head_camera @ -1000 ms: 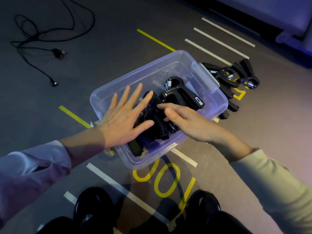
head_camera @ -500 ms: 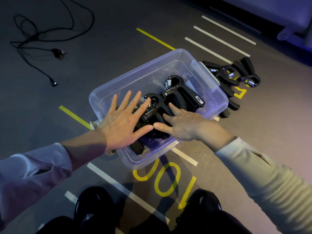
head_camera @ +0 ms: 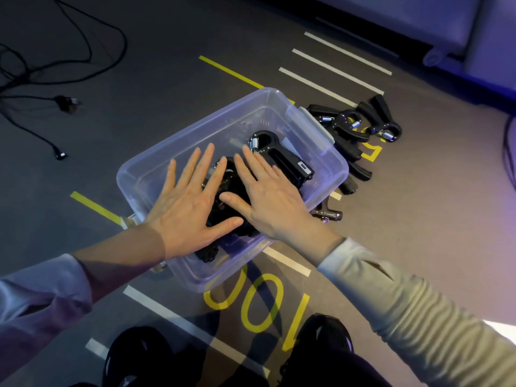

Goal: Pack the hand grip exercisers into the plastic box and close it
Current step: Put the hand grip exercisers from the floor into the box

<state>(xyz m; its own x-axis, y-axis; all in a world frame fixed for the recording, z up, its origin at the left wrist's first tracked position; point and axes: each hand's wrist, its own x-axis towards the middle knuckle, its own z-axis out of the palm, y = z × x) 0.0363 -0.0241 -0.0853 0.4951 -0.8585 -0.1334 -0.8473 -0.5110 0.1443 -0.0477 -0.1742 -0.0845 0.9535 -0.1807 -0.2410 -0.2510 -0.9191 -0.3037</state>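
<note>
Both hands, left [head_camera: 185, 208] and right [head_camera: 269, 194], flat with fingers straight, gripping nothing, pressing hand grip exercisers [head_camera: 282, 157] down into plastic box [head_camera: 156, 169], likely to settle them.

Dark grey floor [head_camera: 167, 65] all around here, marked up with tape. A yellow stripe [head_camera: 231, 72] runs diagonally up top, another yellow stripe [head_camera: 95, 208] sits at the left. Three white lines [head_camera: 340, 69] lie in parallel toward the upper right. Yellow numerals reading 100 [head_camera: 257, 305] are right near the bottom. Black cables [head_camera: 55, 51] sprawl loose at upper left. Pale furniture [head_camera: 418, 20] edges the top right, washed in bluish-purple light.
</note>
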